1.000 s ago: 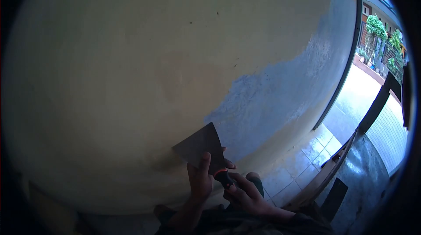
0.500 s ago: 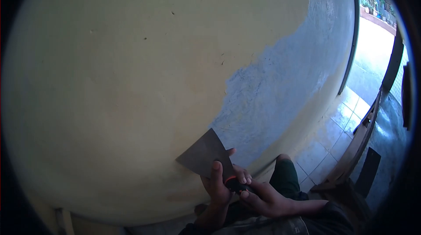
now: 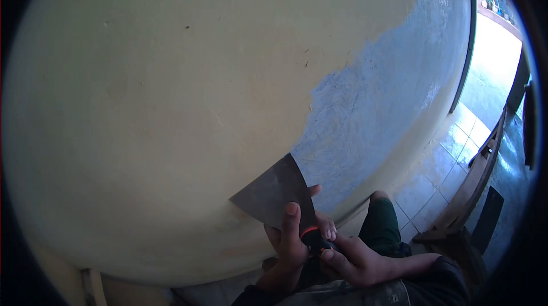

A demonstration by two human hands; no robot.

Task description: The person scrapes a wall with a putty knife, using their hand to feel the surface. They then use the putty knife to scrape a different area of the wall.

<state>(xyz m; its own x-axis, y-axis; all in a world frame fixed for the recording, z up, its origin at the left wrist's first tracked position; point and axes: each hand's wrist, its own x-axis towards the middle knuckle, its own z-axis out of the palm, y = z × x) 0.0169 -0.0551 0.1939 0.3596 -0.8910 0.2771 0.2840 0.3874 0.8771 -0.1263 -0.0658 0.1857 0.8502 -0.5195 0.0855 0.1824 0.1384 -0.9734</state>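
Note:
A wide-bladed scraper (image 3: 273,190) with a black and orange handle is in both my hands, low in the view and in front of the wall (image 3: 171,106). My left hand (image 3: 291,243) grips it where blade meets handle, thumb lying on the near face and fingers behind. Around the end of the handle my right hand (image 3: 361,261) is closed. The blade points up and left, and its broad edge overlaps the cream wall. One blade corner lies at the border of a bluish-white patch (image 3: 354,117), which has a rough, streaky surface.
My bent knee (image 3: 378,197) in dark green shorts is close to the wall's foot. Light floor tiles (image 3: 422,192) lead to a bright doorway (image 3: 491,60) on the right. A wooden frame (image 3: 456,214) and a dark flat strip (image 3: 488,220) are at lower right. A wooden piece (image 3: 93,286) stands lower left.
My view has tilted slightly down, so the wall marks sit higher. The scraper and both hands appear a little further right, with the same grip.

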